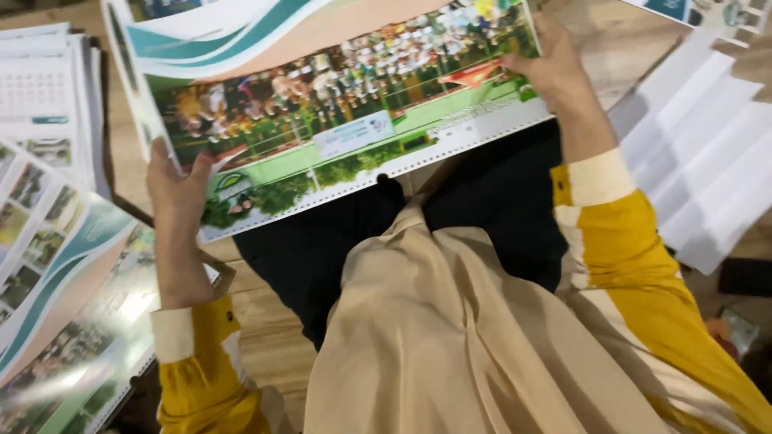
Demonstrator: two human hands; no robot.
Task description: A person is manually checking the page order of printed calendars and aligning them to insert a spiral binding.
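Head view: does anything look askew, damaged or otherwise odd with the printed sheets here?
Nothing looks damaged. The left hand and right hand hold a large printed sheet by its side edges, tilted across the lap. Its perforated edge looks intact. Printed sheets on the floor overlap loosely and unevenly, as do the white papers.

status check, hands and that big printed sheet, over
Left hand and right hand each grip an end of the printed sheet, held over the lap. More sheets stacked left. Nothing blocking.

head cam | looks steeply down – close over lap and printed sheet (338, 104) | single view
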